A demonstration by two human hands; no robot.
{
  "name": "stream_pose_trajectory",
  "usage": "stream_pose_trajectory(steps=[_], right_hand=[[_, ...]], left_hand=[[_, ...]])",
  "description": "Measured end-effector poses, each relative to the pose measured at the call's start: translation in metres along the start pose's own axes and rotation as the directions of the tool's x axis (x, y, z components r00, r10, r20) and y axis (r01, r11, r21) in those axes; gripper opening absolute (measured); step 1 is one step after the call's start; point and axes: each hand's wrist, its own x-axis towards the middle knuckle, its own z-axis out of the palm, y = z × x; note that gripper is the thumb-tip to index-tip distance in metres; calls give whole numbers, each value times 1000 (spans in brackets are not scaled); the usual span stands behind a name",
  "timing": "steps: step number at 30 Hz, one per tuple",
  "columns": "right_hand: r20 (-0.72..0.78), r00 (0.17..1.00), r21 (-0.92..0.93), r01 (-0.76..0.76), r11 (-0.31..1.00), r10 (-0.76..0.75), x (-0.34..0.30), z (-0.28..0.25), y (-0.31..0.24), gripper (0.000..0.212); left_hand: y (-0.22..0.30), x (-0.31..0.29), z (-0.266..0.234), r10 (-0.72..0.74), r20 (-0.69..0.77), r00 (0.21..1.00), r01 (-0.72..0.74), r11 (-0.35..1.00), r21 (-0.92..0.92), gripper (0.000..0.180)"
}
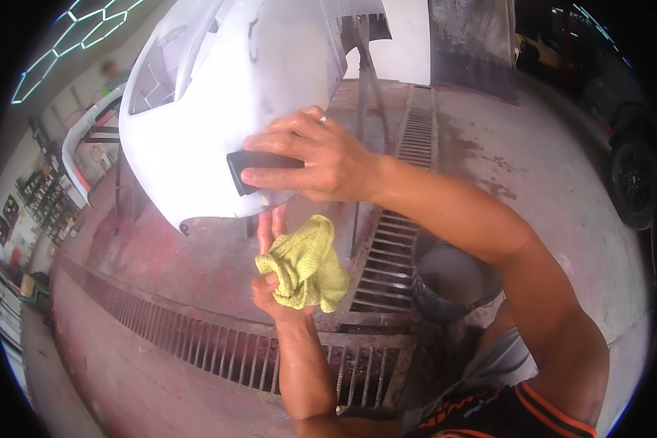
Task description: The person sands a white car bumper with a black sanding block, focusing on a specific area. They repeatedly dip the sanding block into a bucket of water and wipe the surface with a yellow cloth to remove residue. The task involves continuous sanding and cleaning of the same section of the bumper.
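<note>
Under right hand (321, 157), black sanding block (250, 169) pressed on white bumper (197, 109)

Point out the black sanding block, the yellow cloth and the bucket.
black sanding block (250, 169): head view, its bare left end.
yellow cloth (308, 264): head view, middle of the bunch.
bucket (452, 281): head view, its inner wall.

head cam: single view | worn on head, looks down and forward | close on hands at white bumper panel (219, 109) | fisheye bends floor grate (219, 350)
</note>
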Motion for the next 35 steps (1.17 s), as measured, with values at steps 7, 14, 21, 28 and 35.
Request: stream_pose_trajectory(steps=[7,14,21,28,35], right_hand=[[-92,971,89,-212,973,220,-54,-9,17,64],[-153,975,82,-153,985,164,-18,12,1,52],[-160,974,60,-150,987,157,8,16,-5,56],[-150,936,-13,-325,946,319,-56,-24,23,57],[-195,961,48,-191,980,197,25,12,10,57]], left_hand=[[-7,4,3,-14,59,998,16,1000,-27,116],[1,4,-3,-3,-16,1000,2,997,-73,116],[-4,3,-2,10,26,1000,-9,999,-40,115],[-7,5,-9,-24,51,998,27,997,-69,120],[-5,3,-4,-5,3,1000,5,999,-53,123]])
